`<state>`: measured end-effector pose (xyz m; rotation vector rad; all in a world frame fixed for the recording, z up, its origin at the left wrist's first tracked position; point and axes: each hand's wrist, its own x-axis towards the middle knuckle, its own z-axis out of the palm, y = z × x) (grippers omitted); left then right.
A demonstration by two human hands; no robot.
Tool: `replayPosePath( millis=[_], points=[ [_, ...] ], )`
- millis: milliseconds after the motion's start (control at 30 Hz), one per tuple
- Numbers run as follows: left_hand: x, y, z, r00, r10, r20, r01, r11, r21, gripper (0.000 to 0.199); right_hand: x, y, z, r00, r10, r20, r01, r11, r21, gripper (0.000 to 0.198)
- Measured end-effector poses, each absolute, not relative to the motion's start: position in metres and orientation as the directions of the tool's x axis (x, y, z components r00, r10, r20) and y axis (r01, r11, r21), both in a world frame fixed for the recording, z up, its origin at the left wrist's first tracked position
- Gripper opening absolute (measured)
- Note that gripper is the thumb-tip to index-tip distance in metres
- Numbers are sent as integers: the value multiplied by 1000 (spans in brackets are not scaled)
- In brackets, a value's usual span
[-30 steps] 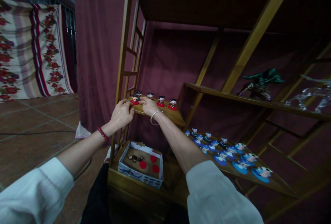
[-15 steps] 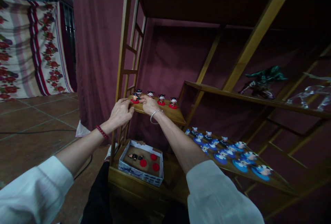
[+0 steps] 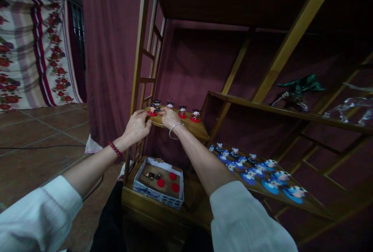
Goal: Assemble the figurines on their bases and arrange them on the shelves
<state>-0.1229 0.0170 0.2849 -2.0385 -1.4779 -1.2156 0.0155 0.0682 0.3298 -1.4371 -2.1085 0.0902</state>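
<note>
On a small wooden shelf (image 3: 186, 127) stands a little figurine (image 3: 152, 109) on a round red base, upright near the left end. My left hand (image 3: 137, 126), with a red bead bracelet at the wrist, has its fingertips closed on the left edge of that base. Just right of the figurine is my right hand (image 3: 170, 118), a silver bangle on its wrist. Its fingers are loosely bent, the fingertips a small gap from the figurine, and I see nothing held. Behind and beside stand similar figurines with black hair buns, such as the rightmost figurine (image 3: 196, 115).
Below, a shallow cardboard box (image 3: 159, 197) holds red discs and dark figurines lying down. Blue-based figurines (image 3: 249, 175) fill a lower shelf at right. A green sculpture (image 3: 300, 91) and a clear animal figure (image 3: 354, 106) stand higher. A lattice side post (image 3: 139, 50) rises at left.
My right fingertips have drawn slightly up and right, away from the figurine. My left hand stays at its base, almost unmoved.
</note>
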Motion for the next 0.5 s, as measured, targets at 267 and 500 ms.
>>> replayPosePath(
  millis=[267, 500],
  points=[
    [-123, 15, 285, 106, 591, 800, 882, -427, 198, 29, 14, 78, 330, -193, 896, 400, 837, 363, -409, 45],
    [-125, 15, 286, 127, 587, 799, 869, -454, 196, 29, 11, 87, 333, -223, 899, 378, 832, 377, -406, 43]
  ],
)
